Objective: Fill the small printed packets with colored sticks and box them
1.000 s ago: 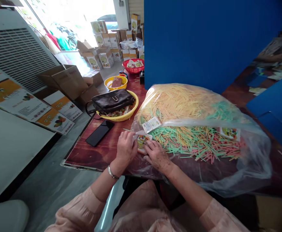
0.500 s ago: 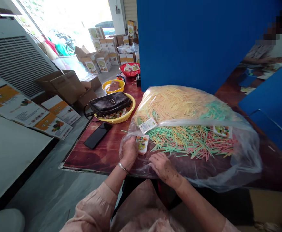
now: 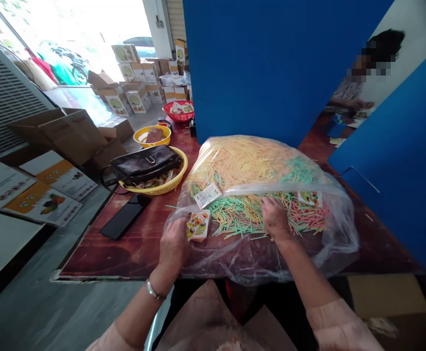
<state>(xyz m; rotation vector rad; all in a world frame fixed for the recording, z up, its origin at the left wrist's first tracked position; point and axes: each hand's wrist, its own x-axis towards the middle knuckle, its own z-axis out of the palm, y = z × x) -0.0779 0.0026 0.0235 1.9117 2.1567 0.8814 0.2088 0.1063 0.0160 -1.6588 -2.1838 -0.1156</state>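
1. Reaching into loose pastel sticks (image 3: 235, 213), right hand (image 3: 276, 219): fingers bent downward, tips hidden; can't tell whether they're apart or closed on any.
2. Left hand (image 3: 174, 243): fingers curled beside the printed packets (image 3: 198, 224); contact and finger gap unclear.
3. Sticks lie in the mouth of the clear plastic bag (image 3: 249, 273), packets at its left side.
4. I'd pinch lightly, lift straight, avoid snagging film.

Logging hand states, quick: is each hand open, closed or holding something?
Left hand: fingers curled beside the printed packets; grip can't be told.
Right hand: fingertips among the colored sticks; open or closed, can't be told.
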